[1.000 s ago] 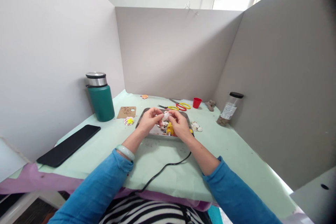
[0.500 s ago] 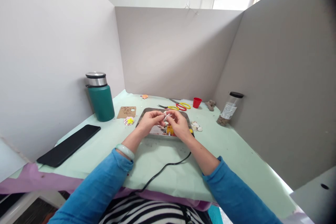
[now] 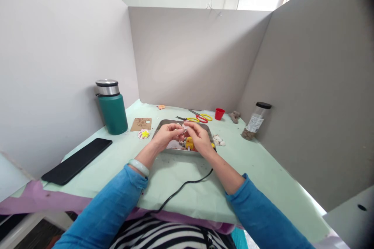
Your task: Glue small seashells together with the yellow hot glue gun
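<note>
My left hand (image 3: 168,135) and my right hand (image 3: 198,136) meet over a metal tray (image 3: 178,152), fingertips pinched on a small whitish piece (image 3: 185,128). Its kind is too small to make out, and the fingers cover part of it. Under my right hand, inside the tray, lies a yellow tool (image 3: 189,142), possibly a glue gun, with small bits around it. A black cord (image 3: 187,182) runs from the tray's right side toward the table's front edge.
Left of the tray are a round piece with a yellow star (image 3: 144,134), a cardboard piece (image 3: 140,124), a green bottle (image 3: 112,113) and a black flat case (image 3: 77,161). Scissors (image 3: 201,118), a red cup (image 3: 219,114), shells (image 3: 218,140) and a jar (image 3: 256,121) stand behind or right.
The small whitish piece has turned slightly between my fingertips, and the fingers have shifted a little. Both arms stay in nearly the same place.
</note>
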Demonstrator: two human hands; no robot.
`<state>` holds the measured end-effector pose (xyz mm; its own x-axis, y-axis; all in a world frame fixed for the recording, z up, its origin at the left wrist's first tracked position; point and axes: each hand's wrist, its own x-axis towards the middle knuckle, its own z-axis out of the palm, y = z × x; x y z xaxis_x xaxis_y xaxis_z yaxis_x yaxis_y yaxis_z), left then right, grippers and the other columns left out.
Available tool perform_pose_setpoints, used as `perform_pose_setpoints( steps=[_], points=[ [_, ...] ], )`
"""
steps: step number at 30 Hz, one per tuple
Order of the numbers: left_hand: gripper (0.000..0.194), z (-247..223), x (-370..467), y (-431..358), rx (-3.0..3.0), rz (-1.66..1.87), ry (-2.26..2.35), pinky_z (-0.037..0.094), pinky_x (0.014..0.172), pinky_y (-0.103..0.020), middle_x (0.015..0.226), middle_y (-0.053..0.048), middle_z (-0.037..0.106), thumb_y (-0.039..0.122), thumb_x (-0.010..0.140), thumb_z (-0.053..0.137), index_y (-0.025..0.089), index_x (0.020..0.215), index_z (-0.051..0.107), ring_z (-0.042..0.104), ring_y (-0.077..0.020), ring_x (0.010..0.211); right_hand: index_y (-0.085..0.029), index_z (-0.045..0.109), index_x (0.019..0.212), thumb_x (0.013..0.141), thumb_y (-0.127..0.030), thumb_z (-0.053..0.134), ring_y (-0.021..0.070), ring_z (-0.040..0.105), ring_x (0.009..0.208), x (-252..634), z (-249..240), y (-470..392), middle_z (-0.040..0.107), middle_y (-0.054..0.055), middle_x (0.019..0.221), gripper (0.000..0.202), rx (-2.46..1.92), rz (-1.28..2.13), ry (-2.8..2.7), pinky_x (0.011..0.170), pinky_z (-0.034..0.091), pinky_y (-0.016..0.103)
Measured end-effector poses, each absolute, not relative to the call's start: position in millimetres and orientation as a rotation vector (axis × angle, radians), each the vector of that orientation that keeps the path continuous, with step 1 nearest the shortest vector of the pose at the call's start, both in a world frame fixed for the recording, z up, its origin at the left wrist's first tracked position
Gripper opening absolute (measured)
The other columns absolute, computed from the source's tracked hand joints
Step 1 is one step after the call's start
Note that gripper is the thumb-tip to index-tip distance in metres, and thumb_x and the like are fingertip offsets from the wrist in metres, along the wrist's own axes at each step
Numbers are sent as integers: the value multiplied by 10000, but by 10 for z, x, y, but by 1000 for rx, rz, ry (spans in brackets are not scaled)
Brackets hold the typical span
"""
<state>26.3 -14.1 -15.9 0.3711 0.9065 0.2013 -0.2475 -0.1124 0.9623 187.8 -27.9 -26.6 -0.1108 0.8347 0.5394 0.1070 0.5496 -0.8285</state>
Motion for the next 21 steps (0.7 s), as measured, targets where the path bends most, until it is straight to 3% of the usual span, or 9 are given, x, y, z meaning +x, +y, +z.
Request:
perform_pose_setpoints(
  steps=[8,21],
  points=[
    [271,-185,271,-124,1385,1160,694,500,701,-307,691,-28,646,325,641,748,118,787,651,612,-132,628,-197,631,984,829,-360,523,191,667,766,1873,-261,-275,675,61,970,250,-846,838,-1503,734,536,339],
    [241,-153,262,-131,1385,1154,717,496,718,-296,690,-31,646,289,622,758,114,758,662,611,-129,647,-203,637,1028,843,-265,497,199,614,966,1861,-262,-307,652,66,1073,240,-834,475,-1610,864,484,341]
  ],
)
